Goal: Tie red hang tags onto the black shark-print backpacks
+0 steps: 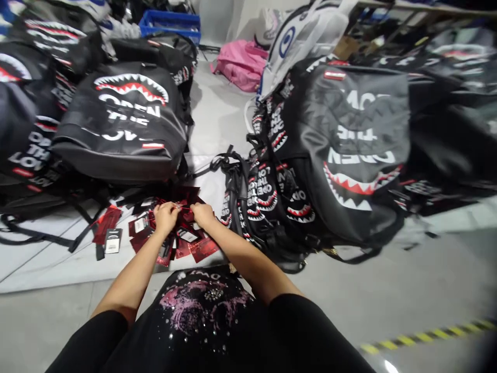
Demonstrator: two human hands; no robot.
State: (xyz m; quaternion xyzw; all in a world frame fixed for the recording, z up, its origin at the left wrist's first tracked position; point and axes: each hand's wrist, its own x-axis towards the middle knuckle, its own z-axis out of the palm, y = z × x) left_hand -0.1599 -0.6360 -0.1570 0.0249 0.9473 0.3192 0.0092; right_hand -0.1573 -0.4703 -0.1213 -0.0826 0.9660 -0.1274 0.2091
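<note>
Both hands are over a loose pile of red and black tags (204, 248) at the front edge of the white table. My left hand (166, 216) is closed in a pinch, with a thin string or tag end at its fingertips. Close by on the right, my right hand (202, 213) also has its fingers pressed together at what looks like the same thin string; a small gap separates the hands. A black tag with a white label (113, 241) lies left of the pile. Just behind the hands sits a black backpack with a shark-mouth print (128, 122).
Many black backpacks (361, 140) are stacked on the right side, more at the far left. A pink bag (241, 65), a white bag (289, 44) and a blue crate (170, 25) stand farther back. Straps (46, 235) trail along the left table edge.
</note>
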